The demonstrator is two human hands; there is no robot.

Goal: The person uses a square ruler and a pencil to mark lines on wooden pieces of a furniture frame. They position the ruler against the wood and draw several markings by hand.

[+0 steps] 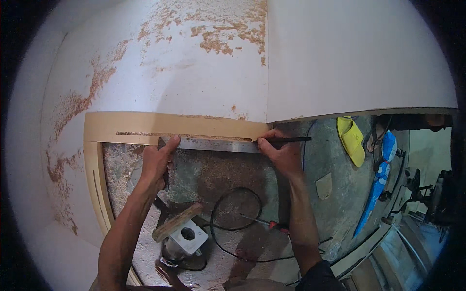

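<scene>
A tan wooden board (pixel 141 124) with a long narrow slot lies along the edge of a white panel. My left hand (pixel 156 162) grips a metal try square (pixel 216 144), its thumb on top at the corner. The square's blade runs along the board just below the slot. At the blade's far right end, my right hand (pixel 284 156) is closed around a black pen (pixel 291 139). The pen's tip points left, close to the slot's right end.
Below my hands, a power tool with a square white base (pixel 196 232) stands on the floor with a wood piece (pixel 177 222) against it. A black cable (pixel 212 228) loops beside a red-handled screwdriver (pixel 276 226). Sawdust (pixel 216 41) covers the white panel (pixel 194 87). A yellow slipper (pixel 350 140) lies right.
</scene>
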